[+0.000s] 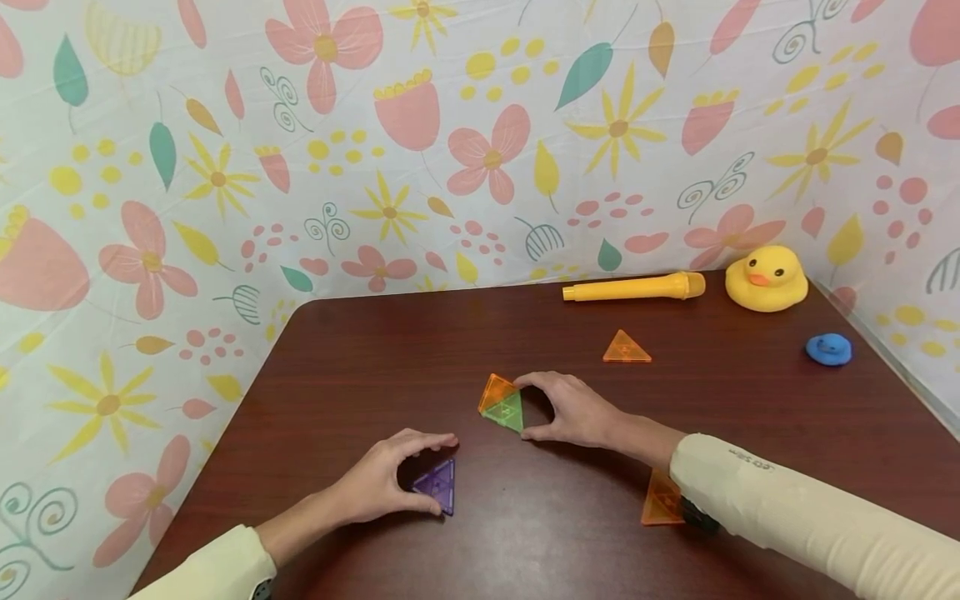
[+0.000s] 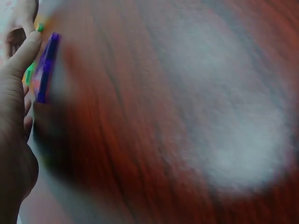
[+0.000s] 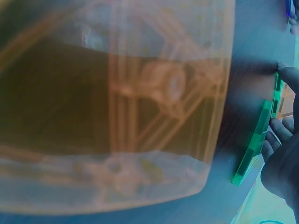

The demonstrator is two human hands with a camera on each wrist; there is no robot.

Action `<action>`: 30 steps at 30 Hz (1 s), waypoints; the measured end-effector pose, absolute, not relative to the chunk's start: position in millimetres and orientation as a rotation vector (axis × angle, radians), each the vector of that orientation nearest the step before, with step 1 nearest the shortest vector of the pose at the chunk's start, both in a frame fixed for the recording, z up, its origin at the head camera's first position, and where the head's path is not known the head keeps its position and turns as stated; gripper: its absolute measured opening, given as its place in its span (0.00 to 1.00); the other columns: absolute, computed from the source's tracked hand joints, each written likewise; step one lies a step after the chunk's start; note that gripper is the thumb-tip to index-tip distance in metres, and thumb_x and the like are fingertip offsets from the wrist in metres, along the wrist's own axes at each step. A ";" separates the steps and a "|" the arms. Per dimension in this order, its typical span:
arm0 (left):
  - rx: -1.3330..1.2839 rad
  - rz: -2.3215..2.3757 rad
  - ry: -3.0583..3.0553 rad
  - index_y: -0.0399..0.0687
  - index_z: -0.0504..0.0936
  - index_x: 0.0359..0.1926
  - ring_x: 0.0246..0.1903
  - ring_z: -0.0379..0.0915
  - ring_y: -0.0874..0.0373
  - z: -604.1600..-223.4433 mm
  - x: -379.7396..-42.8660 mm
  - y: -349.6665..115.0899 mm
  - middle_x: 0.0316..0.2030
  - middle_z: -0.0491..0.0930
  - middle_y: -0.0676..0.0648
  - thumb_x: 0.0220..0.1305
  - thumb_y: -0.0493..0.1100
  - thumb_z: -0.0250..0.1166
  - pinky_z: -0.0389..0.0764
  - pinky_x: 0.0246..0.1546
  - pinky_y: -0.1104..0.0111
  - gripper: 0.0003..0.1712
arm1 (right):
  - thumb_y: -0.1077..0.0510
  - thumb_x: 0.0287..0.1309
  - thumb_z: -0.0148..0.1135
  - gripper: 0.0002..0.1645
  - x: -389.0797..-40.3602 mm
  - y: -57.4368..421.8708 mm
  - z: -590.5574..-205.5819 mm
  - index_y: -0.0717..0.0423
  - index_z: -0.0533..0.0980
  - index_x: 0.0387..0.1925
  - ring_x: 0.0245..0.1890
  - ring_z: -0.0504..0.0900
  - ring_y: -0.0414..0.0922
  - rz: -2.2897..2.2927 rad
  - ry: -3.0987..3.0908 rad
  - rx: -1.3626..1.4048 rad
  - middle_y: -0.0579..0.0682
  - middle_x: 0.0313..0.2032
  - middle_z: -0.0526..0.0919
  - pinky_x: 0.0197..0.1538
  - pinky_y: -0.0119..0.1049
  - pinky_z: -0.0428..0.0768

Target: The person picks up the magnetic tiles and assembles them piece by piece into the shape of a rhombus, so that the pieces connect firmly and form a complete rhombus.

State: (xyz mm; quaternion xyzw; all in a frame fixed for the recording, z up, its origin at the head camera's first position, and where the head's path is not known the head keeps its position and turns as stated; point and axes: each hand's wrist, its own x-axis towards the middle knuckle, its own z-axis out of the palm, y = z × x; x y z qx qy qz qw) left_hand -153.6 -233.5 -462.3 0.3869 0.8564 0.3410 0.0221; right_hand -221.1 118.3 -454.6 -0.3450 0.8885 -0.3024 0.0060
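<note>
My left hand (image 1: 390, 475) curves round a purple triangular magnetic tile (image 1: 437, 486), the thumb at its lower corner and the index finger extending past its top. In the left wrist view the purple tile (image 2: 46, 70) shows edge-on beside the thumb. Farther right, my right hand (image 1: 572, 410) pinches a green triangular tile (image 1: 506, 410) between thumb and index finger. An orange triangular tile (image 1: 496, 390) lies against the green one's upper left side. Green tile edges (image 3: 254, 144) appear by the fingers in the right wrist view.
Under the right forearm lies another orange tile (image 1: 662, 504), partly hidden; a blurred orange tile (image 3: 163, 93) fills much of the right wrist view. A small orange triangle (image 1: 626, 348), a yellow microphone (image 1: 630, 288), a yellow duck (image 1: 767, 283) and a blue duck (image 1: 828, 349) stand farther back.
</note>
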 end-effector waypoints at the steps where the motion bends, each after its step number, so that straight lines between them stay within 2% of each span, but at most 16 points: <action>1: 1.219 1.033 2.658 0.53 0.77 0.74 0.60 0.76 0.59 -462.2 -151.8 -234.5 0.65 0.80 0.57 0.53 0.58 0.85 0.79 0.59 0.62 0.49 | 0.50 0.55 0.84 0.43 -221.1 118.2 -454.5 0.60 0.75 0.68 0.66 0.79 0.55 -0.945 2.780 -1.081 0.56 0.64 0.81 0.65 0.54 0.78; 5: 1.265 0.968 2.679 0.55 0.77 0.74 0.61 0.75 0.60 -462.3 -148.0 -236.1 0.65 0.79 0.58 0.53 0.60 0.84 0.79 0.59 0.62 0.49 | 0.50 0.55 0.84 0.44 -220.9 117.9 -454.2 0.60 0.75 0.69 0.66 0.79 0.55 -0.944 2.778 -1.080 0.56 0.64 0.81 0.66 0.54 0.78; 12: 1.254 0.968 2.676 0.58 0.79 0.72 0.60 0.74 0.60 -465.1 -147.2 -236.6 0.64 0.79 0.60 0.57 0.59 0.83 0.80 0.55 0.62 0.43 | 0.50 0.55 0.84 0.44 -220.8 117.8 -453.9 0.60 0.75 0.69 0.66 0.79 0.55 -0.937 2.780 -1.078 0.57 0.64 0.81 0.66 0.54 0.78; 18: 1.232 0.974 2.679 0.62 0.79 0.71 0.60 0.74 0.61 -468.6 -148.5 -236.5 0.63 0.79 0.61 0.57 0.57 0.83 0.80 0.54 0.62 0.41 | 0.50 0.55 0.84 0.44 -221.0 118.0 -454.1 0.60 0.75 0.69 0.66 0.79 0.55 -0.933 2.784 -1.072 0.56 0.64 0.81 0.66 0.54 0.78; 30: 1.181 1.121 2.626 0.60 0.82 0.68 0.55 0.78 0.58 -469.6 -148.1 -235.5 0.60 0.83 0.59 0.56 0.54 0.84 0.81 0.50 0.63 0.39 | 0.50 0.55 0.84 0.44 -220.9 118.1 -454.5 0.59 0.75 0.69 0.65 0.79 0.55 -0.932 2.786 -1.074 0.56 0.63 0.81 0.66 0.54 0.78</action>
